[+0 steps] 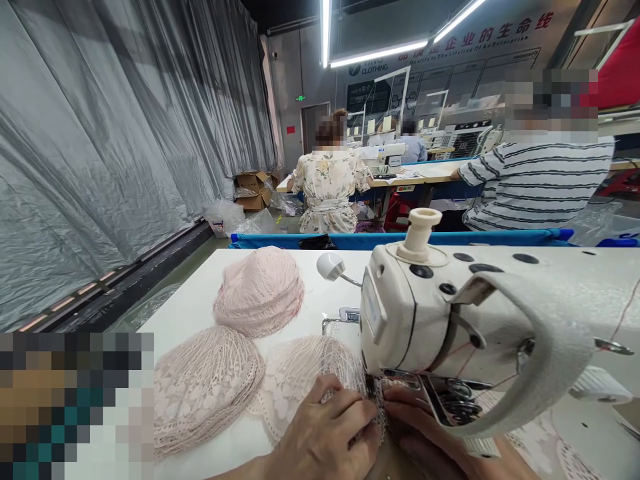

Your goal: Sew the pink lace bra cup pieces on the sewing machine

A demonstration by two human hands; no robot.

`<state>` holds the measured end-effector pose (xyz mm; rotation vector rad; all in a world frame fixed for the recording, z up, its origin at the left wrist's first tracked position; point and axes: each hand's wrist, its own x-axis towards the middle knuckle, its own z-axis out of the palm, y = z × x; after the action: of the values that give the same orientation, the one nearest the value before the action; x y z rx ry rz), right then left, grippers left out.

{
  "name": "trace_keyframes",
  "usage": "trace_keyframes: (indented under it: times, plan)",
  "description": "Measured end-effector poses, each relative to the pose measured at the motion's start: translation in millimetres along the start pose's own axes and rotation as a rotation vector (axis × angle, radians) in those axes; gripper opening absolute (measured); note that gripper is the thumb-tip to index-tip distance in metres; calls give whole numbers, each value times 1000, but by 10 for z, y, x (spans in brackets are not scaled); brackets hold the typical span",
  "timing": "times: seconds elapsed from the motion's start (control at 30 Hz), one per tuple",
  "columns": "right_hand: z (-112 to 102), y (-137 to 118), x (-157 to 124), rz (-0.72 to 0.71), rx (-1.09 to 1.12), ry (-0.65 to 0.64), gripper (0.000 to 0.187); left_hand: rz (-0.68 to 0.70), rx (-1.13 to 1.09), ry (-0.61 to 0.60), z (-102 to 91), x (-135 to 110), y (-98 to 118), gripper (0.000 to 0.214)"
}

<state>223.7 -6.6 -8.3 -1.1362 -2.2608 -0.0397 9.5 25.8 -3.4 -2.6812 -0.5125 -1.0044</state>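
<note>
A pale pink lace piece (295,367) lies under the head of a white sewing machine (395,307), its scalloped edge running by the needle area. My left hand (330,427) has its fingers bent and closed on the lace, just left of the needle. On the other side, my right hand (425,423) pinches the lace edge with fingers held together, partly hidden behind the machine's curved white guard (555,360). Where the needle meets the lace is largely covered by my fingers. Pink thread passes along the machine head.
Stacked lace cups stand at left: a pinker stack (260,290) behind and a beige stack (210,380) nearer. More lace (540,440) lies at right. Beyond the blue table edge (400,239), people sit at other machines. A grey curtain (125,133) hangs along the left.
</note>
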Motion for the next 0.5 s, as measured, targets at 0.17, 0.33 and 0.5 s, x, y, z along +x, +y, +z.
trace_keyframes:
  times: [0.17,0.33,0.5]
  plan:
    - [30,19,5,25,27,-26,22,-7,-23,-7,-20,4,7,17]
    - [7,-7,-1,32,26,-33,22,-11,-25,-84,-58,2,16,14]
    - [-31,-50,28,-31,-46,-7,24,-7,-43,-144,-81,9,21,8]
